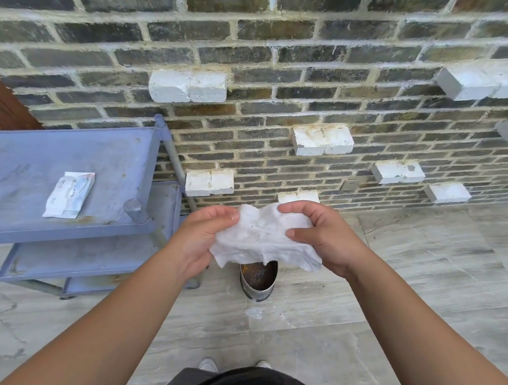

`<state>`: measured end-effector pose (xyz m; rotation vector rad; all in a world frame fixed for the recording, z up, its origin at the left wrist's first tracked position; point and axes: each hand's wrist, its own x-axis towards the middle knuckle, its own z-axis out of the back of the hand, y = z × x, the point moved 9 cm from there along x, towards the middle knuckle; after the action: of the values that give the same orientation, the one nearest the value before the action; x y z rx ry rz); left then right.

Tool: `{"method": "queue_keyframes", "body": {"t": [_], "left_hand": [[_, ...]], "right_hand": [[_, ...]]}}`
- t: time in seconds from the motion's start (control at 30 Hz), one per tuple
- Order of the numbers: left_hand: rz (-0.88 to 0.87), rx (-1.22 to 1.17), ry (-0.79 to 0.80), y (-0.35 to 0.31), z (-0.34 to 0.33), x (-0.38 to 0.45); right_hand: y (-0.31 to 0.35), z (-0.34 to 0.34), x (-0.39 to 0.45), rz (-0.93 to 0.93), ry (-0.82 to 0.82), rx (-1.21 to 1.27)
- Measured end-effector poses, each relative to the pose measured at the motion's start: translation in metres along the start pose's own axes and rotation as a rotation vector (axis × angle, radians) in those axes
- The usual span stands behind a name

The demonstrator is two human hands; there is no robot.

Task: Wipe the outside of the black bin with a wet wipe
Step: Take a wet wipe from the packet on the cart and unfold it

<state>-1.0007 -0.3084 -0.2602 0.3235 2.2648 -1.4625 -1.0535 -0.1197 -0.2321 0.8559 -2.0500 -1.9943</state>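
A white wet wipe is stretched out between both hands at chest height. My left hand pinches its left edge and my right hand grips its right edge, thumb on top. Directly below the wipe, on the floor, stands a small round bin with a shiny metal-looking wall and a dark, rusty inside; the wipe hides its far rim. Neither hand touches the bin.
A blue plastic trolley with several shelves stands at the left; a wet wipe packet lies on its top shelf. A dark brick wall with jutting white bricks rises just behind the bin. The floor is grey stone tile.
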Motion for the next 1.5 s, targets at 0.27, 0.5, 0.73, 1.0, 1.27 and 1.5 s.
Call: {"method": "queue_keyframes", "body": {"t": [0.27,0.5,0.73,1.0,1.27,1.5], "left_hand": [[-0.134,0.318,-0.296,-0.001,0.011,0.002],[-0.194,0.478,-0.439,-0.011,0.032,-0.003],[-0.141,0.417,-0.528,0.0,0.063,-0.005],[-0.186,0.662,-0.113,0.021,-0.015,-0.002],[-0.498,0.853,-0.031,0.035,-0.061,-0.003],[-0.159,0.326,0.079,0.024,-0.021,0.032]], "right_hand": [[0.002,-0.003,-0.008,0.037,-0.005,-0.098],[0.001,0.011,-0.008,0.054,-0.082,-0.08],[-0.004,0.017,-0.007,0.027,-0.063,-0.051],[-0.009,0.008,-0.003,-0.061,-0.033,-0.129],[-0.022,-0.03,-0.001,-0.303,0.131,0.479],[-0.032,0.004,0.012,-0.327,-0.132,0.209]]}}
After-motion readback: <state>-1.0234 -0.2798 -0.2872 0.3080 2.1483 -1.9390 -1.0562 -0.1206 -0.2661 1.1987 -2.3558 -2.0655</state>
